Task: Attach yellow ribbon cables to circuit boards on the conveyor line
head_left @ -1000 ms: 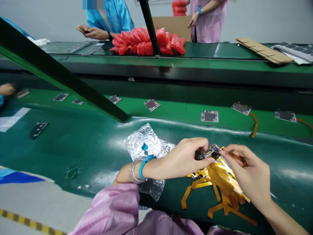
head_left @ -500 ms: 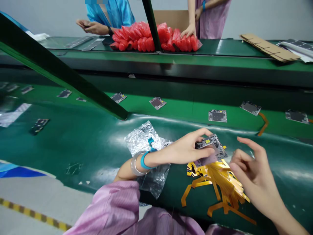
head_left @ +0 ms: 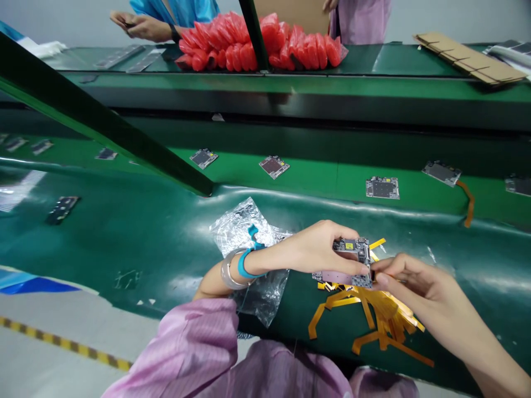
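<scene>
Circuit board [head_left: 347, 278] held over ribbon cables [head_left: 385, 312] by the worktop's near edge

Toward the left end of the worktop [head_left: 157, 243], a dark board [head_left: 62, 210] is seen lying flat. Farther right, a crumpled silver bag [head_left: 240, 224] is spread between the far and near edges, partly covered by the left forearm, on which a blue wrist strap [head_left: 245, 262] is worn. By the left hand [head_left: 326, 249] the circuit board is gripped, its face crossed by the thumb. Beneath it the yellow ribbon cables are heaped, some strewn toward the near edge. At the board's right edge the fingertips of the right hand [head_left: 415, 282] are brought narrowly together; whether anything is pinched there cannot be told. Beyond the worktop's far edge, a board with an orange ribbon [head_left: 470, 204] is carried on the green belt [head_left: 319, 171].
</scene>
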A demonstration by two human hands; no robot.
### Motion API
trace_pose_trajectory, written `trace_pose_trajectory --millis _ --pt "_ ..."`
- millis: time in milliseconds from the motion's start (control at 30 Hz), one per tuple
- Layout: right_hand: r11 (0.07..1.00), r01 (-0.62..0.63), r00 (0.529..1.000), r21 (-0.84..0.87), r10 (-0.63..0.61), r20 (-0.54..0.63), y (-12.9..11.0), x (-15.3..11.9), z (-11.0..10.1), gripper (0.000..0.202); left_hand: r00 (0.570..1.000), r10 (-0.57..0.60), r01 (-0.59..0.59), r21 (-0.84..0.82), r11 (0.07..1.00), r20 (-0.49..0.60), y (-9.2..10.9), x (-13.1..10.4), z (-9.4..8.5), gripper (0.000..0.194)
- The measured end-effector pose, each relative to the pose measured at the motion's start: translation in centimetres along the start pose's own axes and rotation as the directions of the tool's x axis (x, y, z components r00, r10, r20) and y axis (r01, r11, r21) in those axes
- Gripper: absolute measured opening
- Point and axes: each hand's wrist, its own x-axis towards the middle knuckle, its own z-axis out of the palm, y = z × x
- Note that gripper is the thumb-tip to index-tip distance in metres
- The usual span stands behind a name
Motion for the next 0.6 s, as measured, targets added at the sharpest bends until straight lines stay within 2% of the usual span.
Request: trace_pose_trajectory --millis 100,267,467,600 --pt "0.996 -0.079 0.996 0.047 0.077 0.050 -0.1 0.0 0.4 0.032 1.000 -0.020 0.020 0.015 1.000 0.007 0.1 -0.1 0.2 0.028" --pt "0.986 -0.092 0.995 0.142 0.096 -0.022 -0.3 -0.2 1.1 0.035 0.999 -0.045 0.045 0.021 0.999 0.010 0.2 -0.2 0.3 0.025" --pt "0.999 -0.045 0.999 0.024 0.045 0.027 -0.4 0.2 1.0 0.033 0.996 -0.084 0.085 -0.030 0.996 0.033 -0.1 -0.3 0.7 0.027" --pt "0.998 -0.047 0.998 0.048 0.045 0.035 -0.6 0.5 0.9 0.034 0.997 -0.076 0.075 -0.042 0.996 -0.004 -0.3 -0.1 0.7 0.027"
